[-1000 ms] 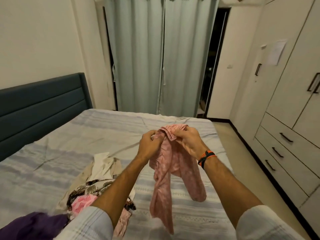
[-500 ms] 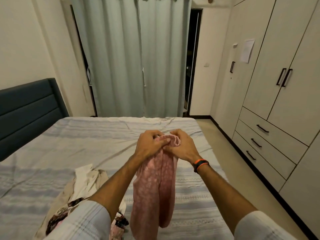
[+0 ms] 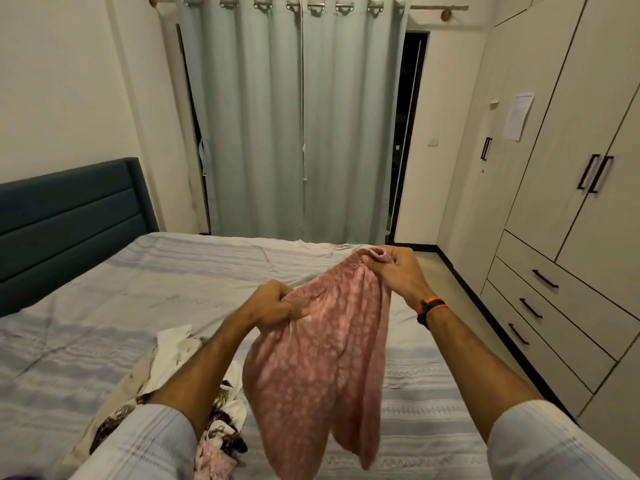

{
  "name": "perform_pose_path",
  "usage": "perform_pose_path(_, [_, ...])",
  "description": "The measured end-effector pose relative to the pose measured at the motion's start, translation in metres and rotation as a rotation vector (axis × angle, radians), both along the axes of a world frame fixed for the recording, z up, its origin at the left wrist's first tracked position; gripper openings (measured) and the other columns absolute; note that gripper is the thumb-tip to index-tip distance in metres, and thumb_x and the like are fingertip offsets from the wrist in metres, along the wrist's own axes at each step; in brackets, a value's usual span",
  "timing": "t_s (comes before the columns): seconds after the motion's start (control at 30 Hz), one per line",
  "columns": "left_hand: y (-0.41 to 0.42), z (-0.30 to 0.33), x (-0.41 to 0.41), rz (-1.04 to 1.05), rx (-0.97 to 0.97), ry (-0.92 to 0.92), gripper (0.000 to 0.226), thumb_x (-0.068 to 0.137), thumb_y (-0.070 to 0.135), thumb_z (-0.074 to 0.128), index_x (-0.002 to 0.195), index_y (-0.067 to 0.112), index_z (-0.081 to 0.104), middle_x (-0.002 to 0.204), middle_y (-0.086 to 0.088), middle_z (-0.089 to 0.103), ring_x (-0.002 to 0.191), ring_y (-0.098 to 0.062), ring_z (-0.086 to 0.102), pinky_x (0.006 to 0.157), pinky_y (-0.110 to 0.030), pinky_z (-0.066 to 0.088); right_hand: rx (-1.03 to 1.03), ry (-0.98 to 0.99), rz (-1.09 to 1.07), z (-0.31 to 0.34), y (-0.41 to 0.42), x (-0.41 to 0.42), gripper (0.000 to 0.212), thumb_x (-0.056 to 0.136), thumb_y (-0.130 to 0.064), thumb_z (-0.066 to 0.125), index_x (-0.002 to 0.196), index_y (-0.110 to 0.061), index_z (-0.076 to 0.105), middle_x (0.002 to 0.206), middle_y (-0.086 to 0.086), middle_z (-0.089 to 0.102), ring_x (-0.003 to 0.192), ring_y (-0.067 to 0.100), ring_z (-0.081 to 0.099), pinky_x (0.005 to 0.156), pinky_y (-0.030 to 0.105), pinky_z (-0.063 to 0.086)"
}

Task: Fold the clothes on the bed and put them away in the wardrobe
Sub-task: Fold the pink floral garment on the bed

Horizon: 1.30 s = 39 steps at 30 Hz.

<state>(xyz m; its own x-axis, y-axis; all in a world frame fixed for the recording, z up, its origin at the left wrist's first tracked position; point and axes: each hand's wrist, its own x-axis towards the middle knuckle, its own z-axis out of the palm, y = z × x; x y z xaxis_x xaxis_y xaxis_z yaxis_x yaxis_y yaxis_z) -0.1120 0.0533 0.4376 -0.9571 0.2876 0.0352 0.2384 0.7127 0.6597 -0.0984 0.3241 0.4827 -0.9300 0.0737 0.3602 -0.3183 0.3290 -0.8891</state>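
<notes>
A pink patterned garment [image 3: 322,362] hangs in the air above the bed [image 3: 145,292], stretched between both hands along its gathered top edge. My left hand [image 3: 272,304] grips the lower left end of that edge. My right hand [image 3: 398,268] pinches the higher right end, an orange and black band on its wrist. The garment's two legs dangle down toward me. A pile of other clothes [image 3: 180,382], white, beige and floral, lies on the bed under my left forearm. The wardrobe [image 3: 568,188] stands along the right wall, its doors closed.
A dark blue headboard [image 3: 65,220] is at the left. Pale green curtains [image 3: 298,126] hang behind the bed beside a dark doorway [image 3: 408,140]. Closed drawers [image 3: 540,306] sit under the wardrobe doors. A strip of floor [image 3: 446,282] runs between bed and wardrobe.
My hands were together at the bunched top of the garment; they have moved apart, spreading its waistband. The right hand rose to the right, the left dropped lower. The view has tilted upward.
</notes>
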Motion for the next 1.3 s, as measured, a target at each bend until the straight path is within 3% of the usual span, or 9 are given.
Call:
perform_pose_path(0.1, [0.001,0.007,-0.001,0.112,0.029,0.048,0.029,0.072,0.044,0.081,0.056,0.023,0.069,0.058,0.007,0.063,0.056,-0.009,0.056,0.059,-0.027,0.045,-0.038,-0.025,-0.079,-0.002,0.016,-0.001,0.005,0.085,-0.022,0.077,0.089,-0.021,0.079,0.086,-0.004,0.076,0.085,0.013,0.070,0.078,0.028,0.054])
perform_pose_path(0.23, [0.003,0.010,0.000,0.233,0.086,0.111,0.032,0.075,0.037,0.080,0.071,0.006,0.073,0.057,0.005,0.060,0.056,-0.011,0.051,0.057,-0.023,0.039,-0.042,-0.072,-0.161,-0.009,0.030,0.001,0.004,0.085,-0.028,0.077,0.081,-0.026,0.075,0.083,-0.007,0.073,0.086,0.017,0.069,0.080,0.035,0.055])
perform_pose_path(0.47, [0.016,0.010,0.011,0.407,0.476,0.048,0.031,0.059,0.029,0.092,0.063,0.013,0.066,0.069,-0.004,0.071,0.064,-0.018,0.064,0.061,-0.030,0.053,-0.047,-0.141,-0.191,-0.027,0.054,0.004,0.022,0.086,-0.030,0.076,0.086,-0.008,0.075,0.090,0.006,0.075,0.092,0.027,0.070,0.084,0.044,0.058])
perform_pose_path(0.63, [0.024,0.012,0.019,0.409,0.650,0.011,0.024,0.066,0.020,0.089,0.074,0.006,0.071,0.078,-0.006,0.075,0.067,-0.018,0.072,0.055,-0.025,0.055,-0.044,-0.178,-0.122,-0.033,0.063,0.005,0.013,0.086,-0.028,0.076,0.087,-0.016,0.074,0.089,-0.002,0.074,0.088,0.018,0.070,0.077,0.032,0.056])
perform_pose_path(0.7, [0.027,0.011,0.019,0.389,0.649,0.000,0.019,0.070,0.017,0.086,0.074,0.005,0.071,0.075,-0.006,0.075,0.063,-0.016,0.071,0.050,-0.023,0.053,-0.014,-0.217,-0.106,-0.038,0.066,0.005,0.017,0.086,-0.028,0.076,0.085,-0.011,0.075,0.088,0.000,0.075,0.087,0.018,0.070,0.073,0.028,0.055])
perform_pose_path(0.83, [0.029,0.004,0.016,0.375,0.563,0.012,0.028,0.081,0.020,0.078,0.059,0.009,0.065,0.062,-0.002,0.069,0.059,-0.016,0.065,0.048,-0.021,0.048,0.029,-0.257,-0.087,-0.044,0.069,0.005,0.018,0.087,-0.026,0.075,0.091,-0.008,0.076,0.092,0.002,0.075,0.090,0.016,0.070,0.084,0.035,0.057])
perform_pose_path(1.0, [0.026,0.001,0.009,0.349,0.520,0.046,0.045,0.087,0.036,0.071,0.079,-0.008,0.068,0.074,-0.018,0.071,0.066,-0.023,0.064,0.064,-0.039,0.055,-0.030,-0.266,-0.060,-0.042,0.070,0.009,0.014,0.087,-0.025,0.074,0.092,-0.012,0.075,0.096,0.001,0.075,0.090,0.013,0.069,0.076,0.026,0.055])
perform_pose_path(1.1, [0.028,0.002,0.008,0.349,0.542,0.080,0.035,0.090,0.032,0.068,0.082,-0.003,0.072,0.080,-0.017,0.073,0.072,-0.021,0.067,0.067,-0.039,0.057,-0.129,-0.276,0.005,-0.036,0.068,0.016,0.004,0.090,-0.019,0.071,0.093,-0.019,0.073,0.099,-0.001,0.074,0.090,0.010,0.070,0.071,0.020,0.053])
perform_pose_path(1.3, [0.029,0.008,0.011,0.331,0.572,0.066,0.016,0.092,0.024,0.067,0.086,0.011,0.075,0.084,-0.005,0.075,0.079,-0.019,0.072,0.067,-0.027,0.055,-0.231,-0.290,0.054,-0.031,0.069,0.019,0.009,0.092,-0.016,0.067,0.101,-0.016,0.072,0.101,-0.001,0.074,0.092,0.010,0.071,0.070,0.018,0.055])
